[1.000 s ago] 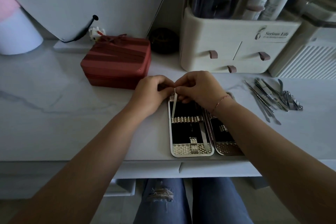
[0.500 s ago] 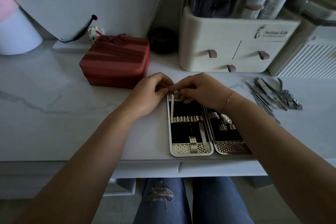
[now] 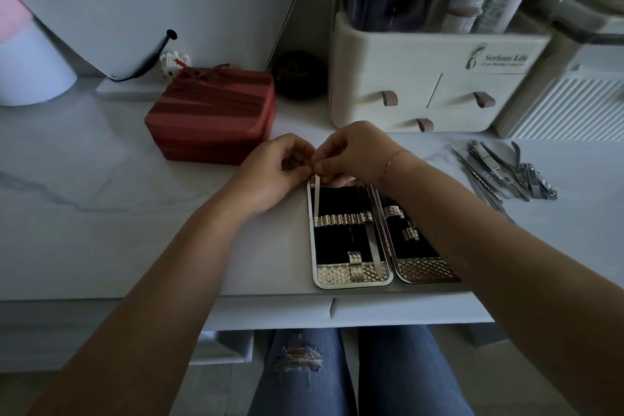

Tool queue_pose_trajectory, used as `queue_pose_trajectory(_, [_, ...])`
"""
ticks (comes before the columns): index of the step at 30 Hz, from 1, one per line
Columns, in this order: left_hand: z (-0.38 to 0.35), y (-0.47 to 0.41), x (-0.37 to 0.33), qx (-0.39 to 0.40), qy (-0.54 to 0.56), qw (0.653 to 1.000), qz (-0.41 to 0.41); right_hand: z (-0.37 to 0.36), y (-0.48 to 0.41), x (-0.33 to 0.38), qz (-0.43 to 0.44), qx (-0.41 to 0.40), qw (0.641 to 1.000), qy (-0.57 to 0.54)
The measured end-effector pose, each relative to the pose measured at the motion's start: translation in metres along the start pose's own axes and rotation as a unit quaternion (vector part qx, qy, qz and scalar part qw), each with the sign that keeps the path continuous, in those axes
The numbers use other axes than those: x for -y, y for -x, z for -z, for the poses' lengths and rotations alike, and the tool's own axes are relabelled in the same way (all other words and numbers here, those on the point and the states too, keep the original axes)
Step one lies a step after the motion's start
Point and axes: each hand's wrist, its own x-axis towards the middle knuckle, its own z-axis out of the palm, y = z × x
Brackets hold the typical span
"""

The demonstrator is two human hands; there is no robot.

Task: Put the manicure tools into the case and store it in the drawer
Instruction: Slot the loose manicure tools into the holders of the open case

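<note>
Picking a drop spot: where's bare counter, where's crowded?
Bare: wide counter left of the case, in front of the red box. Small patch between tool pile and front edge. Crowded: organizer and tool pile back right; left hand and right hand pinch a file over the case.

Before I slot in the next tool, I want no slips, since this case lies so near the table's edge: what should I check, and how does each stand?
1. Case open and flat: ok.
2. Case well back from the table edge: not ok, its near end lies at the edge.
3. Thin tool pinched by left hand and right hand: ok.
4. Thin tool's tip through the band: cannot tell.
5. Loose tools all stored: not ok, a pile lies to the right.
</note>
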Motion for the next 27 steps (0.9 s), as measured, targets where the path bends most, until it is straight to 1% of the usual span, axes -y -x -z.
queue_pose_trajectory(4, [-0.001, -0.001, 0.001, -0.002, 0.017, 1.000, 0.005, 0.003, -0.005, 0.001, 0.005, -0.035, 0.999, -0.020])
queue_pose_trajectory(7, [-0.001, -0.001, 0.002, -0.002, 0.024, 1.000, 0.002, 0.006, -0.004, 0.002, -0.006, -0.020, 1.000, -0.015])
queue_pose_trajectory(13, [0.000, -0.001, 0.002, 0.018, 0.036, 0.999, 0.001, 0.000, 0.011, 0.005, -0.025, -0.018, 0.994, 0.102])
queue_pose_trajectory(15, [0.001, -0.001, 0.002, 0.039, 0.042, 0.998, 0.007, -0.002, 0.013, 0.005, -0.039, -0.014, 0.993, 0.114])
queue_pose_trajectory(19, [0.003, 0.000, 0.002, 0.061, 0.040, 0.997, 0.007, -0.004, 0.013, 0.009, -0.080, 0.014, 0.993, 0.088])
queue_pose_trajectory(23, [0.004, 0.002, 0.001, 0.068, 0.037, 0.997, 0.001, -0.003, 0.014, 0.012, -0.113, 0.045, 0.992, 0.027])
queue_pose_trajectory(27, [0.008, 0.003, 0.001, 0.087, 0.033, 0.996, 0.003, -0.004, 0.013, 0.012, -0.148, 0.053, 0.988, -0.004])
